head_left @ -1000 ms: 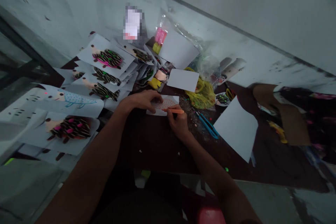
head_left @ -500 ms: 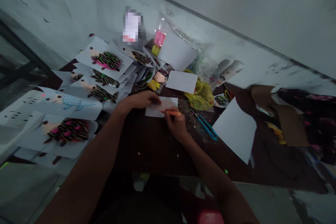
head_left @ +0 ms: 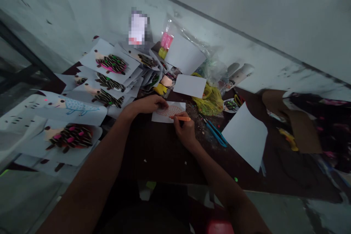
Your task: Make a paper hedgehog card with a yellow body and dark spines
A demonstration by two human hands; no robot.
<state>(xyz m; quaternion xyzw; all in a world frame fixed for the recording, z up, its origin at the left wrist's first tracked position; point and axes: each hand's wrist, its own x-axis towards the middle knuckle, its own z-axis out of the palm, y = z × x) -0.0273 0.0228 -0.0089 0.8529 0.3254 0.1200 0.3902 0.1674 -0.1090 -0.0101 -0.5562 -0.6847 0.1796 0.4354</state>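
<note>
A small white paper [head_left: 164, 117] with an orange-brown drawing of a rounded shape filled with short marks lies on the dark table [head_left: 156, 150]. My right hand [head_left: 185, 129] is closed around an orange pen [head_left: 182, 118], its tip at the paper's lower right part. My left hand [head_left: 150, 104] rests on the paper's upper left corner, fingers bent together; whether they pinch anything is hidden. Blue-handled scissors [head_left: 216, 133] lie to the right of my right hand.
Stacked hedgehog pictures [head_left: 109, 62] cover the left side. Behind the paper are a white card [head_left: 189, 85], a yellow plastic bag [head_left: 210, 100] and a clear bag. A large white sheet [head_left: 245, 135] and brown cardboard [head_left: 304, 128] lie to the right.
My right hand and the orange pen have shifted slightly to the right along the drawing. My left hand has stayed in place.
</note>
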